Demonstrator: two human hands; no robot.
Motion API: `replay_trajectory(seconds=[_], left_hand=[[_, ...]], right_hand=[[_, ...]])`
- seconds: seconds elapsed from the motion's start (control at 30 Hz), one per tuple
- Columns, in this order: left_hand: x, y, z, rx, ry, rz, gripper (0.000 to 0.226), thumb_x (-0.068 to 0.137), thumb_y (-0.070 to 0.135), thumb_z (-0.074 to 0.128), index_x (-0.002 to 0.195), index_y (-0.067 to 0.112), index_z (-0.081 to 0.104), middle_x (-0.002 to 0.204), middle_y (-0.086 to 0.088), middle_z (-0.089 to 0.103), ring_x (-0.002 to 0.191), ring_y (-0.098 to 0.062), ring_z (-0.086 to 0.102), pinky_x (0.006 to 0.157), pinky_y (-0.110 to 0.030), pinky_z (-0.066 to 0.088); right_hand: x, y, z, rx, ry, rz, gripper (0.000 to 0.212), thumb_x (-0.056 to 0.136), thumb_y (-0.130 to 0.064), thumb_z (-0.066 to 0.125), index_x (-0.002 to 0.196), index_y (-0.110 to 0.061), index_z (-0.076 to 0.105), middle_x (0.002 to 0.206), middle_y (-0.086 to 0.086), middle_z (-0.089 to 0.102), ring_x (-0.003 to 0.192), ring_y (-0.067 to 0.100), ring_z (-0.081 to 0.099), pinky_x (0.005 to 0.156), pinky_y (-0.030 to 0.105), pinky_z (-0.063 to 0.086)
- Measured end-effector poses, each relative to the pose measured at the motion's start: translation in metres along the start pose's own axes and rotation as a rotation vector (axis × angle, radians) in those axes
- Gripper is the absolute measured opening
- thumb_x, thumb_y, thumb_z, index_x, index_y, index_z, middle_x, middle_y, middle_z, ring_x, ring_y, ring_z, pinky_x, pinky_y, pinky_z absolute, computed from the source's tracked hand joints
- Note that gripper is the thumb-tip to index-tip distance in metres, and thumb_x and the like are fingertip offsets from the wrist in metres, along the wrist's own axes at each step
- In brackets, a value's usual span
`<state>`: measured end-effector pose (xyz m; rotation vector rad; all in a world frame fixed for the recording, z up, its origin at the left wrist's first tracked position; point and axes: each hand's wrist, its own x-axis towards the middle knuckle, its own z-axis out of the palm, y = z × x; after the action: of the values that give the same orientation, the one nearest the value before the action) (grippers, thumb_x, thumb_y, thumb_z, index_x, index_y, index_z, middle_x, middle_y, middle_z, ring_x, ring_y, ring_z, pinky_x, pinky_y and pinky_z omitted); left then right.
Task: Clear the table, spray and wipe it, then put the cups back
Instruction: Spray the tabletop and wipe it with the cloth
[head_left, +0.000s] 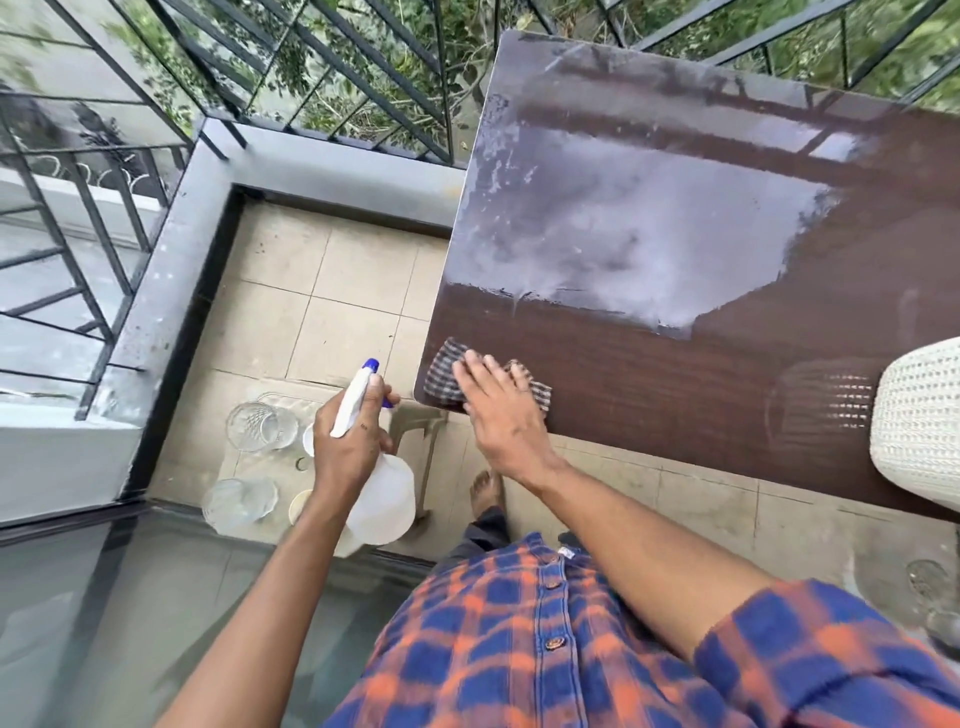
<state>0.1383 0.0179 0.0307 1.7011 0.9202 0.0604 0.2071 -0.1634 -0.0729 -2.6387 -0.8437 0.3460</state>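
1. While the right hand (493, 410) presses flat on the cloth (441, 374) at a corner of the table (675, 389), the left hand (348, 441) grips the spray bottle (384, 493).
2. Glass cups (257, 426) sit below; a slipped bottle could break them.

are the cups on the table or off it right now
Off. The clear cups stand down by the floor, left of the table; none shows on its top.

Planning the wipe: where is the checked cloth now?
Head view: the checked cloth lies on the brown table, at its near-left corner, under the right hand.
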Motion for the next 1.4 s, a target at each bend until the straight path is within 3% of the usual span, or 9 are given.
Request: replay_trajectory(seconds=[0.13, 0.37, 0.5, 0.63, 0.8, 1.03, 1.13, 1.3, 1.4], left_hand=[[0.002, 0.000, -0.002, -0.049, 0.014, -0.033, 0.037, 0.103, 0.039, 0.054, 0.092, 0.007, 0.069, 0.087, -0.004, 0.075, 0.041, -0.014, 0.050, 0.047, -0.017, 0.043], [0.005, 0.002, -0.007, -0.079, 0.030, -0.047, 0.035, 0.103, 0.038, 0.055, 0.091, 0.009, 0.070, 0.082, 0.002, 0.074, 0.041, -0.013, 0.050, 0.049, -0.015, 0.043], [0.010, 0.000, -0.007, -0.085, 0.030, -0.039, 0.034, 0.103, 0.039, 0.054, 0.089, 0.012, 0.070, 0.082, 0.001, 0.075, 0.043, -0.017, 0.051, 0.050, -0.019, 0.045], [0.014, -0.004, -0.007, -0.088, 0.015, -0.035, 0.034, 0.104, 0.038, 0.054, 0.090, 0.012, 0.069, 0.082, -0.010, 0.074, 0.044, -0.019, 0.051, 0.049, -0.021, 0.045], [0.016, -0.002, -0.012, -0.120, 0.001, -0.059, 0.033, 0.104, 0.037, 0.053, 0.090, 0.011, 0.068, 0.083, 0.003, 0.075, 0.043, -0.019, 0.049, 0.048, -0.020, 0.044], [0.025, 0.002, -0.017, -0.131, -0.008, -0.071, 0.038, 0.102, 0.041, 0.055, 0.094, 0.006, 0.068, 0.091, -0.006, 0.075, 0.044, -0.021, 0.049, 0.049, -0.019, 0.044], [0.029, 0.009, -0.015, -0.183, -0.013, -0.077, 0.036, 0.102, 0.039, 0.056, 0.091, 0.006, 0.068, 0.087, -0.007, 0.075, 0.041, -0.020, 0.047, 0.047, -0.021, 0.044], [0.041, 0.021, -0.009, -0.166, -0.037, -0.037, 0.037, 0.102, 0.038, 0.057, 0.088, 0.006, 0.068, 0.087, -0.007, 0.075, 0.041, -0.017, 0.047, 0.046, -0.023, 0.044], [0.049, 0.028, -0.006, -0.140, -0.056, -0.023, 0.038, 0.102, 0.039, 0.056, 0.089, 0.005, 0.068, 0.087, -0.006, 0.074, 0.043, -0.018, 0.046, 0.047, -0.023, 0.043]], right_hand=[[-0.005, 0.038, -0.010, -0.065, -0.027, -0.196, 0.053, 0.105, -0.021, 0.043, 0.157, -0.020, 0.032, 0.163, 0.003, 0.032, 0.148, 0.027, 0.033, 0.123, 0.049, 0.022], [0.058, 0.071, -0.050, 0.023, 0.078, 0.371, 0.059, 0.103, -0.020, 0.044, 0.159, -0.015, 0.025, 0.167, 0.005, 0.019, 0.154, 0.029, 0.015, 0.124, 0.052, 0.010], [0.083, 0.012, -0.037, -0.004, -0.083, 0.109, 0.059, 0.107, -0.023, 0.036, 0.161, -0.018, 0.014, 0.169, 0.002, 0.006, 0.155, 0.025, 0.008, 0.125, 0.050, 0.002], [0.046, -0.028, -0.004, -0.029, -0.147, -0.208, 0.062, 0.101, -0.014, 0.045, 0.159, -0.020, 0.026, 0.166, 0.000, 0.022, 0.153, 0.022, 0.023, 0.124, 0.051, 0.014], [0.015, 0.021, -0.019, 0.002, -0.126, -0.264, 0.056, 0.103, -0.015, 0.046, 0.157, -0.021, 0.033, 0.164, -0.001, 0.029, 0.150, 0.021, 0.029, 0.124, 0.048, 0.019], [0.096, 0.048, -0.056, 0.008, -0.065, 0.219, 0.058, 0.107, -0.021, 0.038, 0.161, -0.020, 0.018, 0.169, 0.000, 0.011, 0.156, 0.023, 0.009, 0.125, 0.046, 0.004], [0.113, 0.011, -0.048, -0.019, -0.139, 0.098, 0.058, 0.107, -0.027, 0.034, 0.161, -0.020, 0.012, 0.169, -0.001, 0.005, 0.156, 0.024, 0.006, 0.125, 0.052, 0.005], [0.051, 0.000, -0.028, -0.092, -0.218, -0.251, 0.058, 0.105, -0.026, 0.041, 0.160, -0.020, 0.022, 0.167, 0.000, 0.020, 0.153, 0.024, 0.021, 0.124, 0.050, 0.015], [0.011, 0.050, -0.039, -0.086, -0.132, -0.183, 0.057, 0.103, -0.023, 0.042, 0.158, -0.022, 0.029, 0.165, 0.000, 0.026, 0.150, 0.025, 0.029, 0.122, 0.049, 0.021]])
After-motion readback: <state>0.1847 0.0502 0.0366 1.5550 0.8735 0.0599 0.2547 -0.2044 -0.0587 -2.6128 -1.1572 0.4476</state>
